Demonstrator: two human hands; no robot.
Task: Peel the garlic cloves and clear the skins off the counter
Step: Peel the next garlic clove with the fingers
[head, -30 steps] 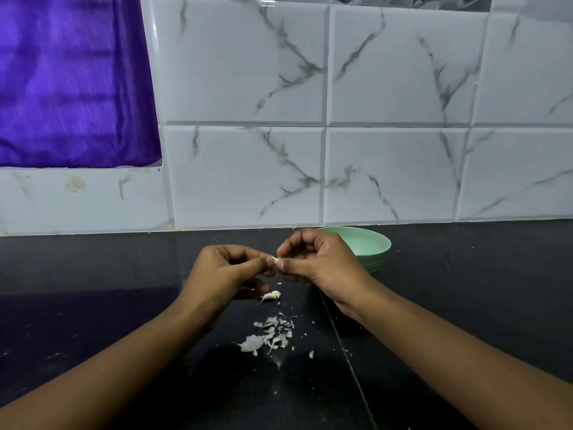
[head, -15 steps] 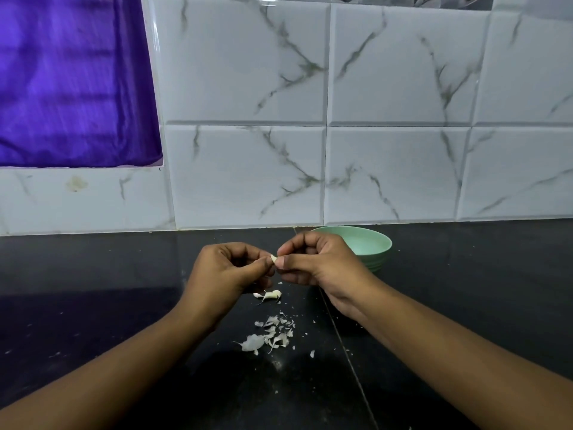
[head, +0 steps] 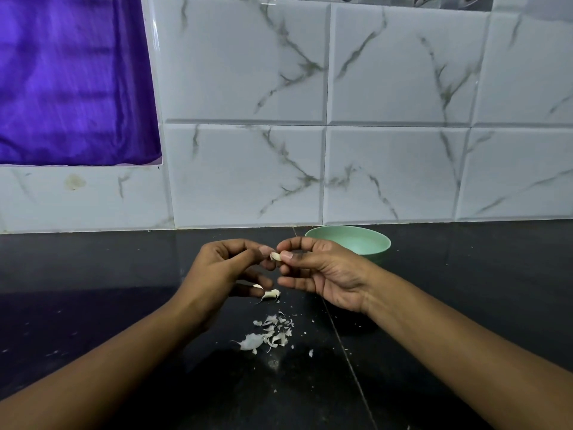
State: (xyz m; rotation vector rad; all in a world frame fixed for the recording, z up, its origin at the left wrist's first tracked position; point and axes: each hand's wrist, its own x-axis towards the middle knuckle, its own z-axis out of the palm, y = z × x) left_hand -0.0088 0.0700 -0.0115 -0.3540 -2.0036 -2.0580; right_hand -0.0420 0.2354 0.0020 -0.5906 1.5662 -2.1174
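Two hands on one small pale garlic clove (head: 275, 256) here, held in the air above the glossy black stone counter (head: 465, 305), about dead centre of your view. Your right hand (head: 325, 271) has it clamped between thumb and curled forefinger. Your left hand (head: 223, 271) nips its free end from nine o'clock, with the lower fingers loosely curled underneath. Both wrists are lifted off the counter, and your forearms come in from seven and five o'clock. I'd call this clove featherweight and firm, but likely to turn slick once it's bare. Its skin looks papery and brittle, apt to flake rather than strip off whole. So anchor the body in your right pinch and work a left nail under the loose end. At six o'clock, just below your fingers, a second pale curved garlic clove (head: 272, 294) lies on the counter trailing a thin tail. I can't tell whether it's fully peeled. Further along six sits the scatter of white papery skin flakes (head: 269, 333), light enough to drift. The round mint-green bowl (head: 376, 245) waits at two o'clock, just behind your right hand.
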